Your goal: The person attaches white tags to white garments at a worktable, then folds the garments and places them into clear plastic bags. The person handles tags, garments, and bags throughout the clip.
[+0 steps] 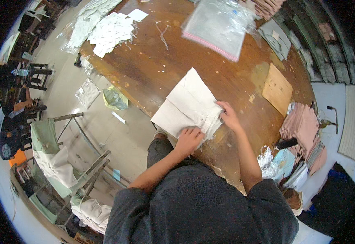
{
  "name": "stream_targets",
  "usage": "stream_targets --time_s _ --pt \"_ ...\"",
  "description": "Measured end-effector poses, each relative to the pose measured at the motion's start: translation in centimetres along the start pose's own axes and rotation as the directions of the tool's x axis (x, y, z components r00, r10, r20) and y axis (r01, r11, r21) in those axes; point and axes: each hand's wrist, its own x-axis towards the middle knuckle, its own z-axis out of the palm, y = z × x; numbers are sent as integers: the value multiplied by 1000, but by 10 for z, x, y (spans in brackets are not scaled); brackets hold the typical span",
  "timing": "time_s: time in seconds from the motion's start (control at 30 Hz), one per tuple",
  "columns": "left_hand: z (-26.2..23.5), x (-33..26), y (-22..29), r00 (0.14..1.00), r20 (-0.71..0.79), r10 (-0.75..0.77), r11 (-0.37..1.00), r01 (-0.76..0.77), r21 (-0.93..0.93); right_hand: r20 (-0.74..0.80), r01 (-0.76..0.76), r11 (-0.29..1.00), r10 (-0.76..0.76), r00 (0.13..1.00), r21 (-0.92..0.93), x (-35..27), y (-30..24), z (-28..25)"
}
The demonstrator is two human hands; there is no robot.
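A white garment (187, 99) with a gathered, elastic-looking waistband lies folded at the near edge of the brown wooden table (153, 69). It looks like a pair of shorts. Across its lower part rests my left hand (189, 140), fingers lying flat on the cloth near the waistband. At the other end of the waistband is my right hand (228, 114), its thumb and fingers closed on the gathered edge. Part of the waistband is hidden under the hands.
White tags (112, 32) lie heaped at the far left, clear plastic bags (218, 28) at the far side. A cardboard piece (277, 89) and stacked pink garments (301, 124) lie on the right. Draped racks (59, 162) stand on the left floor.
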Motion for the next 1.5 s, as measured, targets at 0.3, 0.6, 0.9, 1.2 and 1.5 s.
stream_targets --time_s 0.3,0.6,0.9,1.2,1.5 --pt "50 -16 26 981 55 -184 946 162 282 -2 279 765 -344 939 -581 -12 41 14" --pt "-8 -40 -44 994 61 -92 969 75 235 -8 82 840 -102 995 -537 -110 45 63" --pt "-31 -32 -70 979 198 40 991 -65 120 -201 -19 782 -136 970 -623 -118 30 92" --pt "-99 153 -116 995 -91 -38 954 9 -300 -316 110 974 -44 948 196 13 -55 -7" --pt "-82 84 -136 942 -193 -276 947 231 -224 -534 -212 976 150 832 -57 -64 2 65"
